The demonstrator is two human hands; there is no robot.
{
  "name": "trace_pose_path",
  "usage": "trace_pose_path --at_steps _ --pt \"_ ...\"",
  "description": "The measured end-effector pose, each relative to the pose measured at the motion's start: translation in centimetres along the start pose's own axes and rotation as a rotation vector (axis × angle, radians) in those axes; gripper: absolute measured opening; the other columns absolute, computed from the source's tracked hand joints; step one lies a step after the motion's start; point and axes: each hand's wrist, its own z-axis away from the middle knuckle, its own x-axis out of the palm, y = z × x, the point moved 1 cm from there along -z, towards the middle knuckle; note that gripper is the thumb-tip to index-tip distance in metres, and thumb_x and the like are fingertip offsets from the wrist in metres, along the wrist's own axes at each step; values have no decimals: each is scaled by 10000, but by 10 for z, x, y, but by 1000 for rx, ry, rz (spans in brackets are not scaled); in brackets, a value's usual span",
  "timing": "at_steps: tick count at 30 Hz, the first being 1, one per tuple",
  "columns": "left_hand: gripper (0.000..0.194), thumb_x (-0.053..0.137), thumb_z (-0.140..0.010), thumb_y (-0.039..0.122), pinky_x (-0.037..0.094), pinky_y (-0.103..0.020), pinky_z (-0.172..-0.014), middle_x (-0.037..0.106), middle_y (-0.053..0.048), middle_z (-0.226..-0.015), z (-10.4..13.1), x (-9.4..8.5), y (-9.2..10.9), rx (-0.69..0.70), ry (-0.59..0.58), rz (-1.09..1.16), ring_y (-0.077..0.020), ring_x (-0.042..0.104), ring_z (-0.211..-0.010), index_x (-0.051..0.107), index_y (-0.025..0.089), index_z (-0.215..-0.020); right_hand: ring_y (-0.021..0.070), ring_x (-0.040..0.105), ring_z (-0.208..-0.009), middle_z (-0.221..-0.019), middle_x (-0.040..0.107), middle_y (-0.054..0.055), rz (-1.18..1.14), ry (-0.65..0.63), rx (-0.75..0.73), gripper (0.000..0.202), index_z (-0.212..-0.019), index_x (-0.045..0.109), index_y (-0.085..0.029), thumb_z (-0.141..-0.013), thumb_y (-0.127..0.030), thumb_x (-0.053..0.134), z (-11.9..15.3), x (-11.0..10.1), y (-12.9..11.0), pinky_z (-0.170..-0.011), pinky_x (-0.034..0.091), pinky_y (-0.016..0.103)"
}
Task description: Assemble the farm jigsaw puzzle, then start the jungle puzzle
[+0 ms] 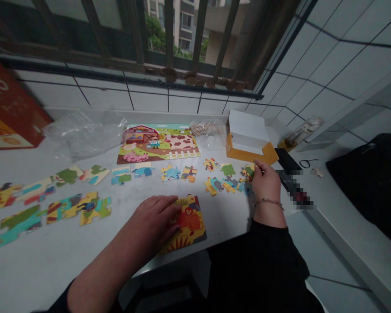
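Observation:
My left hand [158, 219] lies flat with its fingers on the left part of a lion picture [192, 219] at the table's front edge. At the right end of the loose puzzle pieces, my right hand [265, 180] is closed, with its fingertips at a green and yellow piece [248, 171]. Several pieces, among them a green one [227, 169] and a giraffe piece [189, 174], lie just left of it. More pieces, some joined, spread across the left side, such as a green and teal one [21, 221].
Behind the pieces lie a farm picture [159, 143], a clear plastic bag [84, 134] and an open white and orange box [250, 139]. A red box [11, 104] stands at the far left. Dark objects [288, 163] and a glass bottle [304, 130] are at the right.

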Motion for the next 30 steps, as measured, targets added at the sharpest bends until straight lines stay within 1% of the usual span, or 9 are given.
trace_pose_path --at_steps 2,5,12,17,20,23,26,28,30 --pt "335 726 -999 309 563 -589 -1105 714 -114 -1503 0 0 0 -5 3 6 -367 686 -1313 731 277 -1333 373 730 -1184 -1206 796 228 26 -31 14 490 -1217 849 -121 -949 -347 506 -2 2 9 -1113 526 597" --pt "337 719 -1003 310 553 -584 -1115 713 -105 -1504 1 -1 0 -15 6 13 -362 680 -1317 727 284 -1339 366 747 -1147 -1166 802 217 33 -61 42 475 -1208 855 -137 -941 -322 509 0 9 11 -1086 540 587" --pt "347 706 -1016 316 562 -598 -1101 706 -123 -1512 -1 -6 2 -10 -11 2 -375 675 -1323 717 260 -1358 337 768 -1059 -1149 834 177 -2 -73 46 423 -1200 838 -165 -976 -374 546 2 9 -1 -1016 566 502" --pt "345 713 -1013 320 561 -608 -1108 701 -125 -1523 0 -5 2 -10 -21 1 -377 676 -1325 723 259 -1352 333 765 -1081 -1159 838 185 102 -100 10 381 -1140 846 -156 -952 -274 537 5 9 -8 -1035 551 485" --pt "341 719 -1006 313 561 -604 -1110 707 -120 -1517 0 -5 2 -14 -19 -2 -374 680 -1319 726 263 -1344 331 763 -1052 -1143 847 178 108 -126 10 380 -1121 857 -161 -933 -274 546 7 10 -10 -1019 554 483" --pt "342 729 -999 309 563 -597 -1106 712 -115 -1513 -1 -5 3 -13 -10 -1 -371 683 -1319 729 271 -1339 321 760 -1025 -1117 854 161 21 -119 11 370 -1109 864 -175 -937 -324 573 6 9 -11 -1000 562 472" --pt "352 731 -998 315 562 -593 -1106 716 -114 -1508 -1 -4 2 -16 -2 1 -371 685 -1319 727 277 -1348 302 761 -960 -1076 858 149 -131 -135 42 388 -1121 866 -168 -942 -411 622 7 11 -14 -939 583 450" --pt "350 732 -997 315 564 -592 -1102 721 -116 -1497 -1 -3 2 -19 -2 5 -371 686 -1317 731 275 -1345 283 762 -926 -1058 859 136 -264 -194 69 406 -1139 863 -169 -935 -452 656 9 15 -22 -884 597 421" --pt "344 734 -994 307 565 -592 -1102 720 -116 -1496 -1 -3 2 -20 -7 7 -372 685 -1319 737 272 -1336 265 771 -930 -1076 861 117 -384 -304 65 391 -1156 856 -184 -936 -451 674 15 21 -35 -859 607 397"
